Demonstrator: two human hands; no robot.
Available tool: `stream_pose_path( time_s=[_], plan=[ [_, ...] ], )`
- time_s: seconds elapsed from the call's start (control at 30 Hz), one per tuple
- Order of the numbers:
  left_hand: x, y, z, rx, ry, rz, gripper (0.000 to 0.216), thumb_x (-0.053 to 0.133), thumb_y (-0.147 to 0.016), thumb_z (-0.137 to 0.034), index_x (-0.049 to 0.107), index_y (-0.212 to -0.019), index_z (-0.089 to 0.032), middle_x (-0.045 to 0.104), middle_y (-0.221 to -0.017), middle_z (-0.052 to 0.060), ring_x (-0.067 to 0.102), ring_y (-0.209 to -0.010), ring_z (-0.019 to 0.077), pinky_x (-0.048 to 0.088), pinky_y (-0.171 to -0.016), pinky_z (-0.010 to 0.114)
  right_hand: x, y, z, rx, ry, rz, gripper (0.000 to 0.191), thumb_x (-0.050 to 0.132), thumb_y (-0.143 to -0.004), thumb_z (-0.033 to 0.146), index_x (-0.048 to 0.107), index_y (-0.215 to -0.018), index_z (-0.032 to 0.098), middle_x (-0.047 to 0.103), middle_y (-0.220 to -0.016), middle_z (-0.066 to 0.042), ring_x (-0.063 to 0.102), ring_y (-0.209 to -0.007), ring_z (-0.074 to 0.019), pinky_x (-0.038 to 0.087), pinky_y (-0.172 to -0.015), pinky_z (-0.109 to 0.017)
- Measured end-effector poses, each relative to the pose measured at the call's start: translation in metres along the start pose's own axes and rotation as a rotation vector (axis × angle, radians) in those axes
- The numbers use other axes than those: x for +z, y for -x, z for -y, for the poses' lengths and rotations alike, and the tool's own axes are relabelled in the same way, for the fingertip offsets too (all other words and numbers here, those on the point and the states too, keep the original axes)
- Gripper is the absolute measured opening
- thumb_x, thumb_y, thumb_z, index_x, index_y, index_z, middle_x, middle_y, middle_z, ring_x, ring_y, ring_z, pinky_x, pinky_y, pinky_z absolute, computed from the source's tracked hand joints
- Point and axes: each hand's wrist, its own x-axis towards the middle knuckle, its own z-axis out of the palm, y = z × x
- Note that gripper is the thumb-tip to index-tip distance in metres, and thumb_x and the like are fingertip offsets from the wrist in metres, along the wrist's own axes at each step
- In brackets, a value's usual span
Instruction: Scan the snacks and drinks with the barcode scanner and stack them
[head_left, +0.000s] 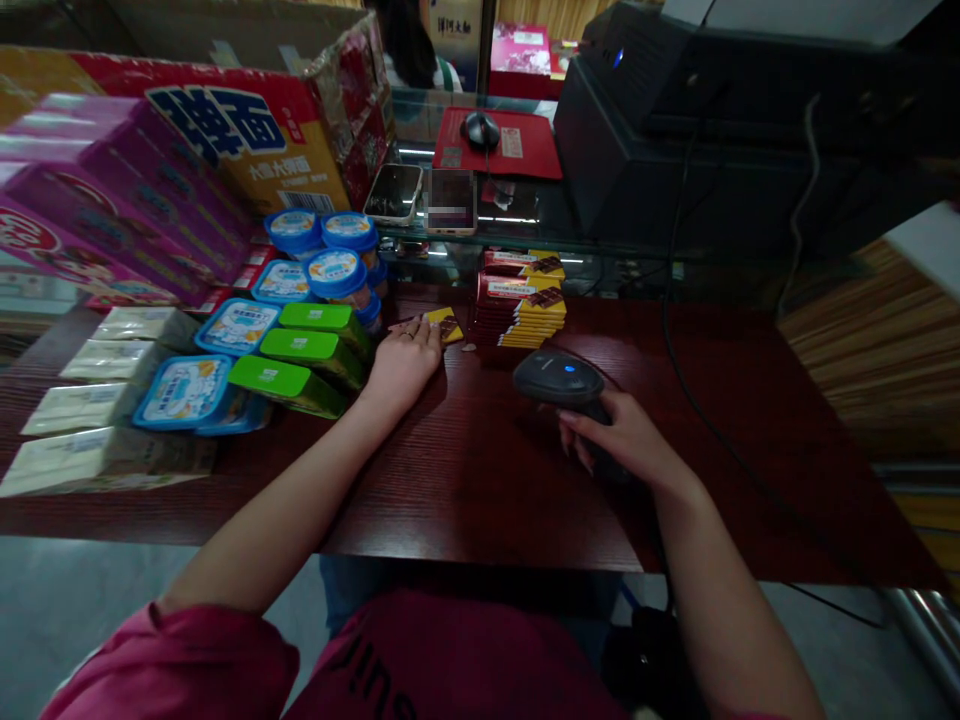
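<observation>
My left hand [409,355] lies over a chocolate bar [448,325] in a red and yellow wrapper on the table, fingers closed across it; the thumb is hidden. Just right of it stand neat stacks of the same chocolate bars [529,310]. In my right hand [622,435] is a black barcode scanner [559,375], gripped by its handle, with a small blue light on top. Its head points left, in front of the stacks. Left of my left hand are several green boxes [289,375] and blue-lidded tubs [236,325].
Pale boxes [105,405] and purple packs [127,200] stand at the left, before a large carton [247,130]. Two phones [395,194] and a mouse [480,130] on a red mat [525,150] rest on the glass counter. Black equipment [720,170] and a cable [694,395] are at right.
</observation>
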Motion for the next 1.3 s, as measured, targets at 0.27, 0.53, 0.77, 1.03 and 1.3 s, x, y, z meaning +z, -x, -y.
stream_pose_path(
  time_s=[0.27, 0.53, 0.77, 1.03, 1.3],
  plan=[
    [-0.037, 0.016, -0.004, -0.24, 0.23, -0.194, 0.039, 0.052, -0.109, -0.038, 0.081, -0.124, -0.018, 0.085, -0.1, 0.014, 0.081, -0.089, 0.0292, 0.06, -0.078, 0.035, 0.002, 0.0, 0.002, -0.01, 0.034, -0.008, 0.049, 0.085, -0.079, 0.064, 0.065, -0.081, 0.019, 0.071, -0.06, -0.003, 0.059, -0.039, -0.0135, 0.047, -0.041, -0.025],
    [-0.041, 0.012, -0.017, -0.511, 1.208, -0.127, 0.036, 0.073, -0.093, -0.052, 0.088, -0.095, -0.019, 0.083, -0.083, 0.004, 0.07, -0.068, 0.018, 0.048, -0.055, 0.024, 0.007, 0.008, 0.006, -0.083, 0.071, 0.092, 0.046, 0.084, -0.081, 0.063, 0.067, -0.074, 0.021, 0.068, -0.054, -0.001, 0.059, -0.041, -0.0154, 0.049, -0.044, -0.027],
    [-0.03, 0.012, -0.034, -0.54, 1.416, 0.03, 0.036, 0.078, -0.089, -0.053, 0.088, -0.092, -0.019, 0.084, -0.089, 0.005, 0.07, -0.07, 0.017, 0.05, -0.056, 0.023, 0.015, 0.006, 0.004, -0.165, 0.223, 0.093, 0.026, 0.082, -0.083, 0.047, 0.073, -0.08, 0.023, 0.067, -0.055, 0.0, 0.059, -0.045, -0.0176, 0.046, -0.047, -0.029],
    [-0.029, 0.012, -0.036, -0.528, 1.376, 0.075, 0.028, 0.073, -0.092, -0.042, 0.087, -0.091, -0.019, 0.083, -0.085, 0.004, 0.071, -0.074, 0.0176, 0.051, -0.062, 0.024, 0.015, 0.007, 0.001, -0.162, 0.213, 0.087, 0.024, 0.082, -0.082, 0.045, 0.073, -0.077, 0.023, 0.068, -0.057, -0.002, 0.062, -0.048, -0.0198, 0.047, -0.046, -0.03],
    [-0.027, 0.013, -0.036, -0.521, 1.378, 0.061, 0.029, 0.073, -0.092, -0.044, 0.087, -0.092, -0.018, 0.081, -0.081, 0.004, 0.069, -0.071, 0.0166, 0.047, -0.058, 0.023, 0.015, 0.007, 0.001, -0.138, 0.194, 0.108, 0.026, 0.081, -0.083, 0.046, 0.074, -0.081, 0.021, 0.07, -0.056, -0.002, 0.058, -0.042, -0.0167, 0.046, -0.044, -0.029]
  ],
)
